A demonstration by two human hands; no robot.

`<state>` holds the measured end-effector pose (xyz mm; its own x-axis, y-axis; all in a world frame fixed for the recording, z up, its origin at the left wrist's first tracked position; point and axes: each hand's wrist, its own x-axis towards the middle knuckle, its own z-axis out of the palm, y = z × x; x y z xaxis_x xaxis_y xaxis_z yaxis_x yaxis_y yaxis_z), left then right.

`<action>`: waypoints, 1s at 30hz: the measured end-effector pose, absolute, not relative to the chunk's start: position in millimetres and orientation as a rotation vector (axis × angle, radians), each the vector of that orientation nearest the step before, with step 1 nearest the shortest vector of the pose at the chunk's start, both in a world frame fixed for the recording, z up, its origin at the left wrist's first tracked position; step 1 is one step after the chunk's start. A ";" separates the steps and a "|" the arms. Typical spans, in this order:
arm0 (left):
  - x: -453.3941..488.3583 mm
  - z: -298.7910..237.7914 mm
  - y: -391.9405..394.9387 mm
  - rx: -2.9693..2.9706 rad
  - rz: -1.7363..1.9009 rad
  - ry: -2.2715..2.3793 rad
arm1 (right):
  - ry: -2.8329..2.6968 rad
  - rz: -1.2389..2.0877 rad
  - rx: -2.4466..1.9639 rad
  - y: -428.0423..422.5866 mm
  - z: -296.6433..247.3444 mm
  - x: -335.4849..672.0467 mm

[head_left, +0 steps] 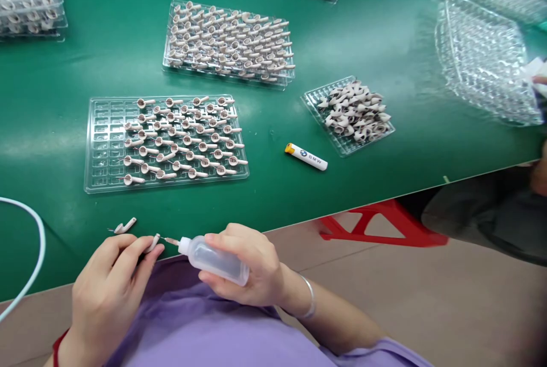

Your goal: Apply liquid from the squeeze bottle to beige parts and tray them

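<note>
Between thumb and fingers, my left hand (111, 284) pinches a small white earbud shell (152, 243) near the table's front edge. My right hand (252, 267) is wrapped round a translucent squeeze bottle (216, 259) with a white cap. The bottle lies tilted, and its thin needle tip (171, 241) points at the stem end of the shell; whether they touch I cannot tell. Just beyond my left hand, another earbud shell (125, 225) with fine wires lies on the table. Farther off, a clear tray (99, 145) holds rows of similar shells, its left columns bare.
Behind it stands another filled tray (228, 42). To the right are a white BMW-marked tube (306, 157) and a small tray (337, 142) heaped with shell pieces. Clear trays (482, 59) are near another person's hand (541, 83). A red stool (380, 221) and white cable (40, 241) flank the table.
</note>
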<state>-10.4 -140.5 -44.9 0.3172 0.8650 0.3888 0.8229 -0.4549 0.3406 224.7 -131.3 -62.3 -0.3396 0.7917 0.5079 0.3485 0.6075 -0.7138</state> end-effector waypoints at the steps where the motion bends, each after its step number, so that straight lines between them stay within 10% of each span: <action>1: -10.5 -44.4 -140.4 2.493 0.815 1.587 | -1.936 0.618 -0.909 -131.1 -62.2 224.9; 18: -9.1 -40.2 -145.4 2.407 0.864 1.646 | -1.780 0.798 -0.976 -136.5 -58.1 232.4; 30: 4.7 -50.8 -172.5 0.732 0.558 1.397 | -1.952 0.598 -0.837 -146.3 -73.5 198.1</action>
<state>4.7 -172.5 -50.8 0.1090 0.7343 -0.6700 0.0711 0.6666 0.7420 198.1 -146.3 -73.5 -0.3645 0.7529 0.5479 0.3174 0.6536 -0.6871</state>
